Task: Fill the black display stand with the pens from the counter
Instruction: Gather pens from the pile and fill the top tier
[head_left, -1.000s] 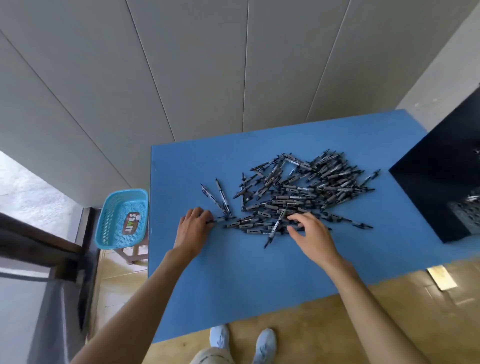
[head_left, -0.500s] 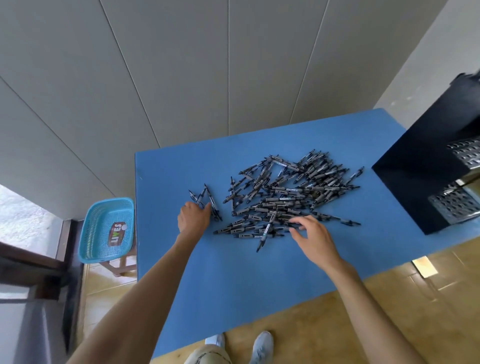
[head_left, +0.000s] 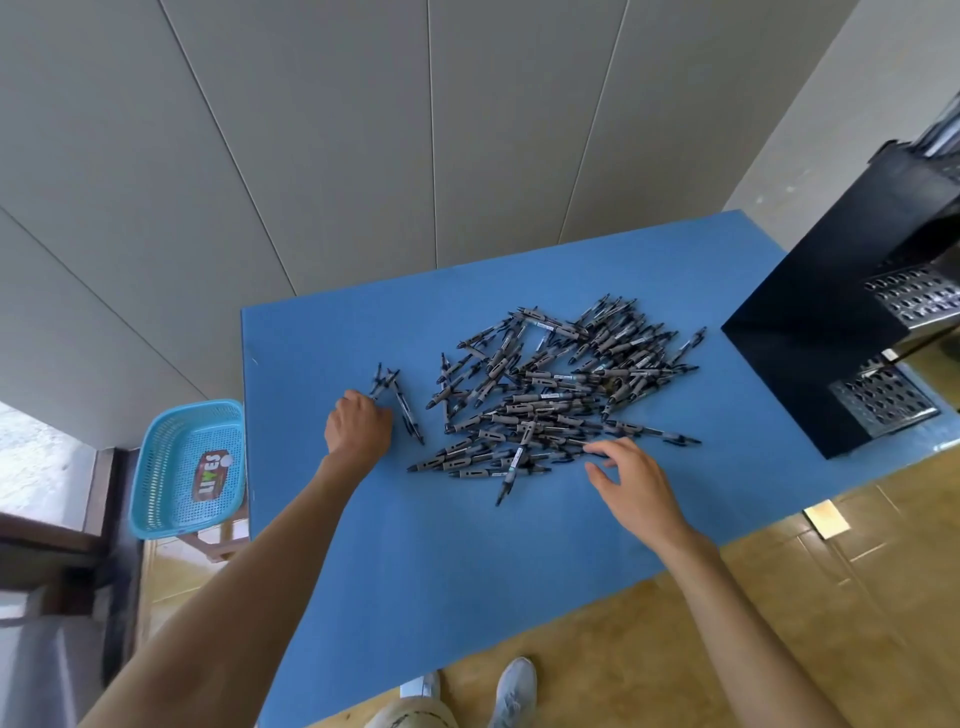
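Note:
A big heap of grey-and-black pens (head_left: 561, 395) lies on the blue counter (head_left: 415, 561), right of its middle. The black display stand (head_left: 810, 332) stands at the counter's right end, its perforated tiers (head_left: 883, 400) facing right. My left hand (head_left: 358, 428) is left of the heap, its fingers curled on the near ends of a few stray pens (head_left: 384, 382); one more pen (head_left: 410, 423) lies beside it. With fingers spread and relaxed, my right hand (head_left: 634, 483) rests at the heap's near edge, its fingertips touching the nearest pens.
A turquoise plastic basket (head_left: 187, 467) sits on a stool past the counter's left edge. A grey panelled wall runs behind the counter. My shoes (head_left: 511, 691) are on the yellow tiled floor at the near edge.
My left hand slid up to the stray pens on the left and gathered them together. My right hand stayed at the heap's near edge. The view swung, showing more of the stand.

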